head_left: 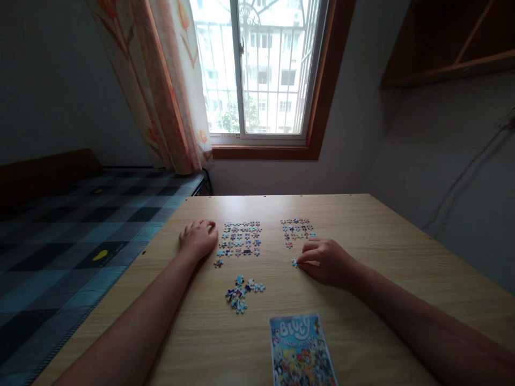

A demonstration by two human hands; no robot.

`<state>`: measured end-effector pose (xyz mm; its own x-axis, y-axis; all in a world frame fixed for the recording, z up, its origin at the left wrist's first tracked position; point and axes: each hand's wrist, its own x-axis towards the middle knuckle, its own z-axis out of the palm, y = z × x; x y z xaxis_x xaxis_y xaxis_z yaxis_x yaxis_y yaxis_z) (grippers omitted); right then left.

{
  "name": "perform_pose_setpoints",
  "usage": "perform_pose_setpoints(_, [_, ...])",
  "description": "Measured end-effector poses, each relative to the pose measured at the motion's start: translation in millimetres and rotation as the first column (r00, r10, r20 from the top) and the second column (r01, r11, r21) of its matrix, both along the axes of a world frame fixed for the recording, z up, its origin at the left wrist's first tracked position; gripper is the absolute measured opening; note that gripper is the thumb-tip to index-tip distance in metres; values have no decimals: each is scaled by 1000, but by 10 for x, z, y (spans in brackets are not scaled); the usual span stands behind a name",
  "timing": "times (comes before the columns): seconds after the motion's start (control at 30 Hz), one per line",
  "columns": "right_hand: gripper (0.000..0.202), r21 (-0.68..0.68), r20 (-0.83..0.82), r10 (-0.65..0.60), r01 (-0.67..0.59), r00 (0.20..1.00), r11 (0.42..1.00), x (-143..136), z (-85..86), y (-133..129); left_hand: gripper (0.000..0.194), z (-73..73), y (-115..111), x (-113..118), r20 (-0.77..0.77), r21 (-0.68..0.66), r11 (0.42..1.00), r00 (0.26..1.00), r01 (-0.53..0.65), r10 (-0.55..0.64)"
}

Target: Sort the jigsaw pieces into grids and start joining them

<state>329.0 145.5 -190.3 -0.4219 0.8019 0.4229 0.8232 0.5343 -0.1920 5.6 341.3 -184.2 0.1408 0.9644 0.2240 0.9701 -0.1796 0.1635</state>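
Note:
My right hand [329, 261] has thumb and fingertips pinched on a small light-blue puzzle piece [294, 263] at the tabletop. Just beyond it are the short rows of the right-hand group of puzzle pieces [296, 228]. My left hand [198, 236] rests on the table with its fingers loosely bent and nothing visible in them. It lies beside a larger left-hand group of puzzle pieces [239, 237], set out in several rows. Nearer to me is a loose, partly overlapping pile of pieces [240, 292].
A blue "Bluey" puzzle box or card [302, 351] lies at the near edge of view on the wooden table [374, 321]. To the left stands a bed with a checked cover [92, 236]. Behind the table are a curtain [161, 80] and a barred window [265, 69].

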Motion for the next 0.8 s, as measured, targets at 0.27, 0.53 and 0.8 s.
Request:
perform_pose_setpoints(0.27, [21,35,62,-223,221,973,975,215,-82,155,38,-39,35,-12,10,16,1000,1000,-1,1])
perform_pose_setpoints(0.53, [22,-8,2,-252,252,968,968,176,-151,215,39,-61,53,-15,2,18,1000,1000,-2,2])
perform_pose_setpoints(0.8, [22,-19,-48,-247,246,968,969,145,-150,234,39,-42,55,-11,-7,19,1000,1000,-6,6])
